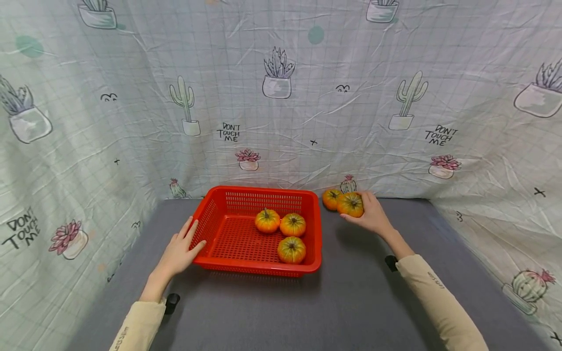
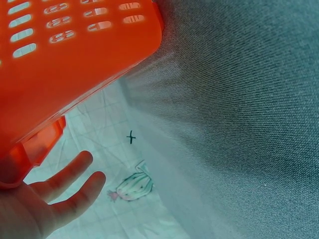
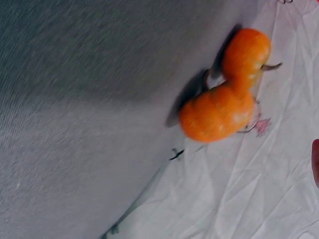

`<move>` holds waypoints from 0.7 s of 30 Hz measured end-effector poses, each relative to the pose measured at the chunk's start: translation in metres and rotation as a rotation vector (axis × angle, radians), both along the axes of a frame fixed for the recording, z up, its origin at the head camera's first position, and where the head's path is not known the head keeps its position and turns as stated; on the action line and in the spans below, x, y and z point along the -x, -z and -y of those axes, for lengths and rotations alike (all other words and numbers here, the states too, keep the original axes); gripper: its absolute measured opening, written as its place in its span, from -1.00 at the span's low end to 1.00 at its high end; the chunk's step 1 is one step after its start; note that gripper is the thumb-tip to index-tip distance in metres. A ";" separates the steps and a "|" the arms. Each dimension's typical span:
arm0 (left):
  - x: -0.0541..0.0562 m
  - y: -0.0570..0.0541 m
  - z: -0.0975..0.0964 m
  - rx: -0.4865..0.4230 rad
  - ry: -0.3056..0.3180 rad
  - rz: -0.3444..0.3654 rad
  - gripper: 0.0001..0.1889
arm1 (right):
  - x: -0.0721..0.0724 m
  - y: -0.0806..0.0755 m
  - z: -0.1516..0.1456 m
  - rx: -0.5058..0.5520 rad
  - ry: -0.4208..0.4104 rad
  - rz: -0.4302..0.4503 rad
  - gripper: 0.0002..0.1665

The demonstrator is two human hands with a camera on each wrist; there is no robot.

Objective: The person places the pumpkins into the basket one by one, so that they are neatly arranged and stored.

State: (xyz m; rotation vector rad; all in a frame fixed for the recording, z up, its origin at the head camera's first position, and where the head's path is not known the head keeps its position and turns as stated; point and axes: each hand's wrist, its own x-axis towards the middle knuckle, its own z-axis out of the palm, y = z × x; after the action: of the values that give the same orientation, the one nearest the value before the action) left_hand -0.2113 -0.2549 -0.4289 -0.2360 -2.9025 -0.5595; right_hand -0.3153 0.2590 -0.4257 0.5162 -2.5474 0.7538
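A left hand [image 1: 177,251], fingers spread, is resting on a red slotted plastic basket [image 1: 259,267] while the right hand [image 1: 373,213], whether gripping I cannot tell, is meeting a ribbed orange-green pumpkin [image 1: 350,205] right of the basket, where evenly cupping its sides should work best.

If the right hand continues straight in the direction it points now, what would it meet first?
The right hand would probably meet the nearest pumpkin first. The right wrist view seems to show a gap before it; its depth is unclear.
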 end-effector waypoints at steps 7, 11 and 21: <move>0.001 -0.002 0.000 0.000 -0.007 0.000 -0.29 | -0.005 -0.001 0.017 -0.033 -0.047 -0.016 -0.12; 0.001 -0.003 0.000 0.006 -0.005 -0.003 -0.30 | -0.007 -0.001 0.023 -0.042 -0.074 -0.042 -0.11; 0.001 -0.004 -0.001 0.009 -0.011 0.003 -0.29 | -0.016 -0.011 0.041 -0.028 -0.136 -0.030 -0.10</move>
State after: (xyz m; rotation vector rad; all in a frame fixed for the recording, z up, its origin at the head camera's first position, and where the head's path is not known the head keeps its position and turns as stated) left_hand -0.2120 -0.2540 -0.4250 -0.2204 -2.9076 -0.5450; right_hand -0.2996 0.2176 -0.4145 0.7107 -2.5182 0.7521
